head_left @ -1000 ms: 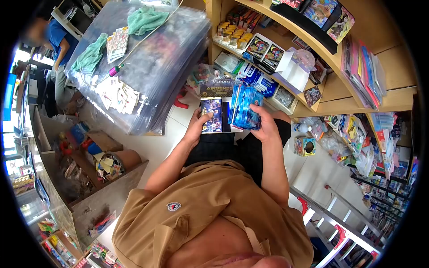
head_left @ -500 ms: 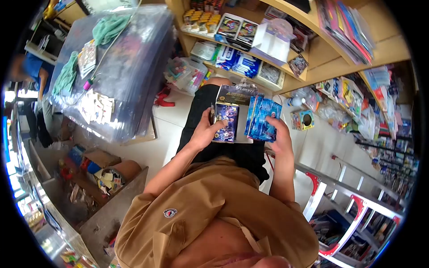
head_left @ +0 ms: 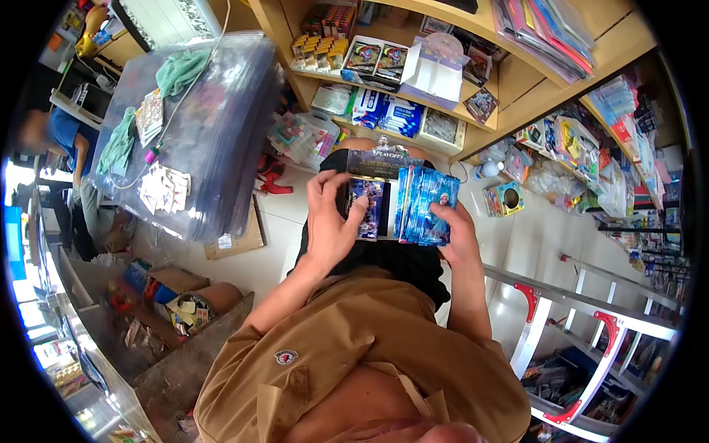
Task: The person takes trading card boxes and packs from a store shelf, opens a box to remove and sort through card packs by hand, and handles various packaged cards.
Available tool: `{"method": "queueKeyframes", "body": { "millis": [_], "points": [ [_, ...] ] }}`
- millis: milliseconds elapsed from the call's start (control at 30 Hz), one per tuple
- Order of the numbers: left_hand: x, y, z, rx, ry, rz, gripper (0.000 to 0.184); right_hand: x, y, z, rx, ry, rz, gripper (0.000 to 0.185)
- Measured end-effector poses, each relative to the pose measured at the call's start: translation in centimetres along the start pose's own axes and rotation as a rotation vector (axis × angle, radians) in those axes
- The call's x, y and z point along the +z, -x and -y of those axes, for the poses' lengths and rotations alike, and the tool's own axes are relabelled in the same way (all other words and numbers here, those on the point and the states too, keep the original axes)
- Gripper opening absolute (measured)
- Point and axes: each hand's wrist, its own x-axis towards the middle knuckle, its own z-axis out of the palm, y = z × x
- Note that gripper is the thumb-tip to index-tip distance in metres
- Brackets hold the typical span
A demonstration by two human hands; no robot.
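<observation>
Blue foil packs (head_left: 427, 207), glossy, fanned, pinched in R hand (head_left: 459, 230); L hand (head_left: 332, 225), fingers curled, on dark box (head_left: 385, 164) w/ packs.

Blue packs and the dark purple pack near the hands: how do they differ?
The blue packs are bright blue; the dark purple pack is much darker.
The blue packs overlap in a spread bunch; the dark purple pack shows one face.
The right hand holds the blue packs, while the left thumb touches the dark purple pack.
Both have glossy, printed wrappers.
</observation>
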Motion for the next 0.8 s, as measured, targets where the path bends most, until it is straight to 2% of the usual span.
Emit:
{"method": "queueKeyframes", "body": {
  "millis": [33,100,133,167,233,367,433,667,733,800],
  "points": [
    [-0.3,-0.1,-1.1,0.131,0.024,-0.033,0.029,0.4,-0.1,0.0,-0.026,-0.005,0.031,0.046],
    [-0.1,-0.9,-2.4,0.27,0.152,0.118,0.02,0.9,-0.8,-0.5,-0.033,0.005,0.061,0.049],
    [0.6,-1.1,-3.4,0.22,0.241,0.132,0.02,1.2,-1.1,-0.7,-0.039,-0.032,0.079,0.049],
    [1.1,-1.2,-3.7,0.099,0.234,0.173,0.019,1.6,-1.4,-0.8,-0.047,-0.069,0.098,0.049],
    [1.5,-1.5,-3.7,0.014,0.242,0.142,0.018,2.3,-1.6,-1.0,-0.074,-0.071,0.112,0.049],
    [1.8,-1.9,-3.3,-0.031,0.231,0.11,0.018,1.7,-1.8,-1.1,-0.081,-0.123,0.138,0.049],
    [1.8,-2.3,-3.3,-0.077,0.331,0.113,0.017,1.8,-2.0,-1.1,-0.092,-0.145,0.153,0.049],
    [1.8,-3.4,-3.0,-0.031,0.251,0.168,0.015,0.0,-3.0,-2.5,-0.084,-0.195,0.19,0.048],
    [2.1,-3.4,-2.3,0.046,0.21,0.213,0.017,-0.2,-2.9,-2.8,-0.074,-0.195,0.178,0.048],
    [2.0,-3.6,-2.2,0.056,0.186,0.257,0.017,0.1,-2.7,-2.7,-0.095,-0.124,0.156,0.05]
  ]
}}
